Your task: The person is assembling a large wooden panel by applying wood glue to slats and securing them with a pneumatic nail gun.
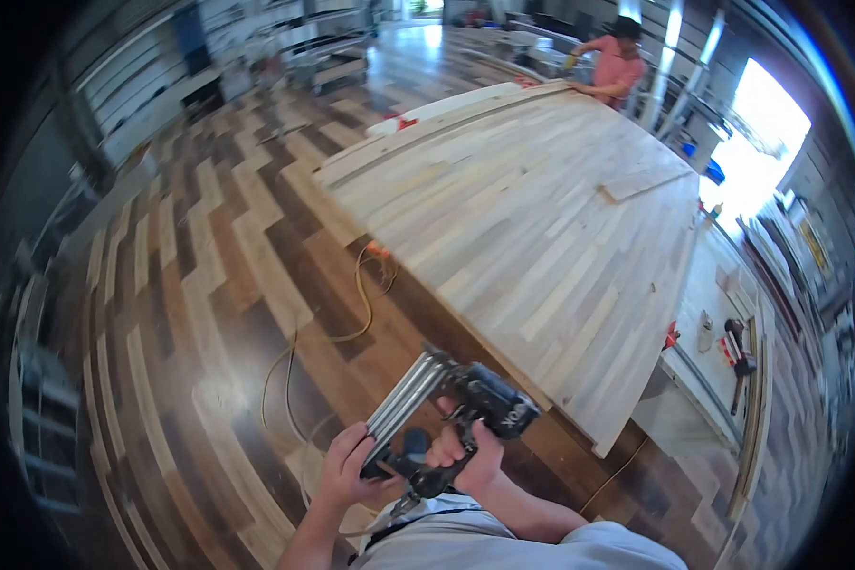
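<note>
Close to my body I hold a black and silver nail gun (pixel 427 399) above the floor, just off the near corner of a big wooden panel (pixel 541 247). My right hand (pixel 475 458) wraps its handle. My left hand (pixel 350 467) is closed around the lower end of the silver magazine; some of its fingers are hidden behind the tool. An air hose fitting hangs from the base of the handle. The panel is made of many pale wood strips, and a loose board (pixel 646 183) lies on it toward the right.
A yellow hose (pixel 363 302) loops over the wood-strip floor (pixel 209 313) to the left. At the panel's far end stands a person (pixel 617 68) in a pink shirt, hands at its edge. A white side table (pixel 703 328) with tools adjoins the panel on the right.
</note>
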Demonstrator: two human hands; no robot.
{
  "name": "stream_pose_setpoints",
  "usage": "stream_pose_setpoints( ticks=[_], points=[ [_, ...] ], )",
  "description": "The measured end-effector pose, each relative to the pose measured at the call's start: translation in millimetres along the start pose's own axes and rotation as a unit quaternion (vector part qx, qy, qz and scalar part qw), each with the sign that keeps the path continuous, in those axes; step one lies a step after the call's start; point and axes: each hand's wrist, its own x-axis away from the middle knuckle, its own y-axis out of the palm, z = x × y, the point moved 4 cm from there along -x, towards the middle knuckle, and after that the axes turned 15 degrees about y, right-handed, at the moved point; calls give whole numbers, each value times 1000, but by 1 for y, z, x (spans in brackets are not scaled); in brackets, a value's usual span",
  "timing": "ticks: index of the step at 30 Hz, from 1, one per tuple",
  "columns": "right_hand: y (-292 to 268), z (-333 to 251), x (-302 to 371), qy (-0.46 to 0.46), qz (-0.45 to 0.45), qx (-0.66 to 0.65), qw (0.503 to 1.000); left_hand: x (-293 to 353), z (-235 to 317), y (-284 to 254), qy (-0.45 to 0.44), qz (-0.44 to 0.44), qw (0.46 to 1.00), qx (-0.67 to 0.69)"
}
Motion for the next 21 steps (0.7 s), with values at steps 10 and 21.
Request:
stream_pose_setpoints(
  ticks=[10, 21],
  points=[
    [15, -102, -162, -143, 100, 45, 984, -139, -232, 28, 14, -173, 968, 183],
    [36, -142, -232, -385, 279, 43, 878, -500, -442, 111, 4, -368, 930, 22]
  ],
)
